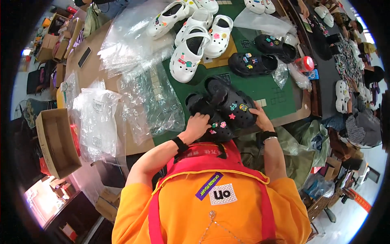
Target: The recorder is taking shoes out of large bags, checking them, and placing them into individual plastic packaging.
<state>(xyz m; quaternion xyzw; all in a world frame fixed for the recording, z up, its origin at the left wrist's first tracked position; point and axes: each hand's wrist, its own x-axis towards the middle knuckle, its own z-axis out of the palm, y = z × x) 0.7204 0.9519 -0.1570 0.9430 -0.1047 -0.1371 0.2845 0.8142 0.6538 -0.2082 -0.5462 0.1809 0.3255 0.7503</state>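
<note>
At the near edge of the green mat (pixel 280 97): two black foam clogs with perforated uppers, held side by side, heels away from the person and toes toward the body; whether they rest on the mat or are lifted cannot be told.
Left black clog (pixel 222 135): pink flower-shaped charms on the toe; partly overlapped by its neighbour.
Right black clog (pixel 239 103): a pinkish-red star and teal and yellow charms on the upper.
Left hand (pixel 198 125): fingers curled over the side of the left clog, holding it; thumb placement unclear.
Right hand (pixel 260 116): closed around the outer toe side of the right clog.
Beyond the held pair: a second pair of black charm-studded clogs (pixel 251 65), lying at right, and a cluster of white foam clogs (pixel 186 65) with colourful charms, at centre.
Left of the mat: clear, crinkled plastic bags (pixel 158 105), a dark rectangular phone (pixel 85 57) on the brown tabletop (pixel 95 55), and an open brown cardboard box (pixel 57 142) beside the table.
Right of the mat: a clear jar with a red lid (pixel 308 63).
</note>
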